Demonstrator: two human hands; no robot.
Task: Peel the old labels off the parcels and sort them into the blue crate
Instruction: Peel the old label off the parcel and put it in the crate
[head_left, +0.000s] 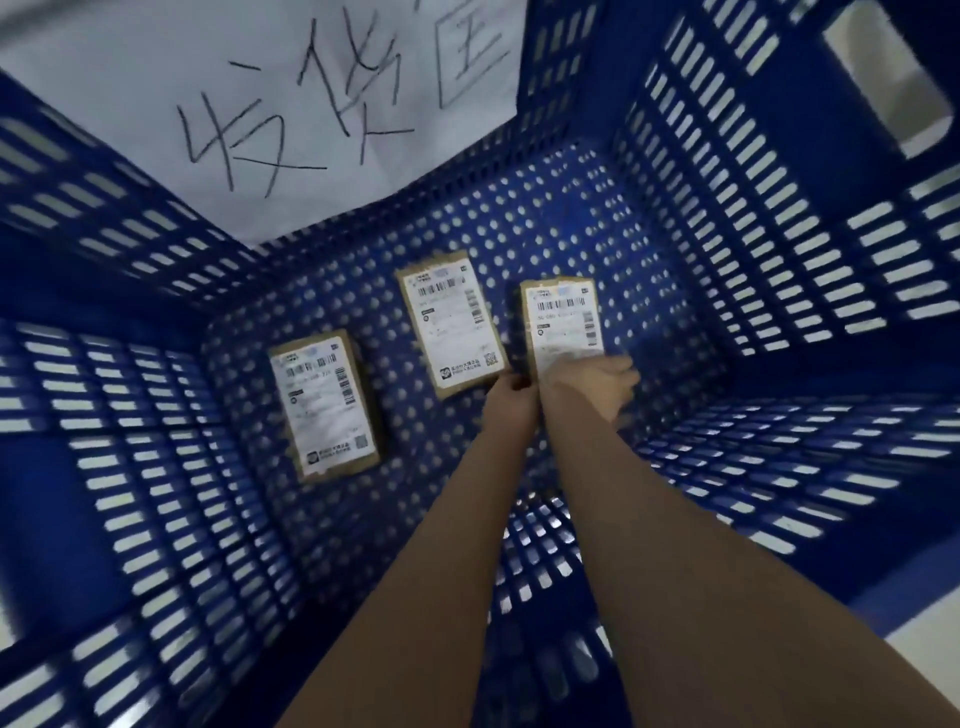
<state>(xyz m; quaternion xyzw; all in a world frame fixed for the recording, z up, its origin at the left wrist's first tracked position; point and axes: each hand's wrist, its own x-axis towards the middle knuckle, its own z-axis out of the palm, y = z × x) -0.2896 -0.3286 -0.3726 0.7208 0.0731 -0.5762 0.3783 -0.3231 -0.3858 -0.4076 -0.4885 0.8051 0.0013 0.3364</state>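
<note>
Down on the perforated floor of the blue crate (597, 218), three cardboard parcels lie flat, each with a white label facing up. One parcel (324, 405) sits nearest the crate's left wall, a second (449, 322) lies mid-floor, and a third (561, 322) lies just right of that. Both arms reach deep into the crate. Her left hand (511, 389) looks curled at the near corner of the third parcel, though blur hides the fingers, so I cannot tell its grip. Her right hand (597, 384) rests on that parcel's near end with fingers loosely spread. A handwritten paper sign (260, 104) hangs over the crate's far wall. This looks like placing; next, both hands should let go and withdraw.
</note>
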